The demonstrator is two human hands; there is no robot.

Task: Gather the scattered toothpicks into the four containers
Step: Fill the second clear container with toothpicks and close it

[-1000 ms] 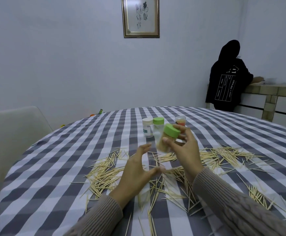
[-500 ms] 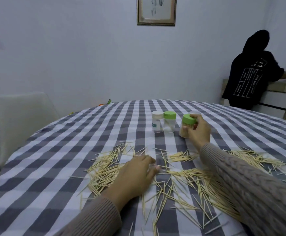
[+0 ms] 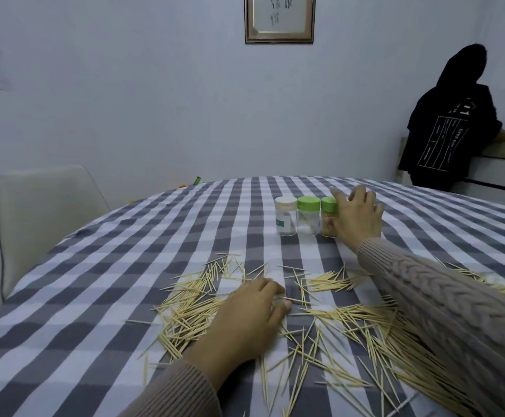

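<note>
Toothpicks [image 3: 320,323] lie strewn over the checked surface [image 3: 119,296] near the person, while three capped containers [image 3: 307,216] stand in a row farther back; the right hand [image 3: 356,218], fingers loosely spread, rests against the full green-lidded one, likely parking it, and the left hand [image 3: 251,314] curls over the pile to gather more

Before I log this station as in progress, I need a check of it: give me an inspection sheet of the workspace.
Surface: round table in a grey-and-white checked cloth.
Job's things: white-lidded jar, green-lidded jar and a fuller green-lidded jar in a row; a fourth is not visible. Loose toothpicks cover the near side.
Clutter: small coloured bits at the far edge, unclear.
Hands: right hand against the fuller jar; left hand resting on toothpicks.
Cables: nothing seen.
Surroundings: pale chair, framed picture, a person in black.
</note>
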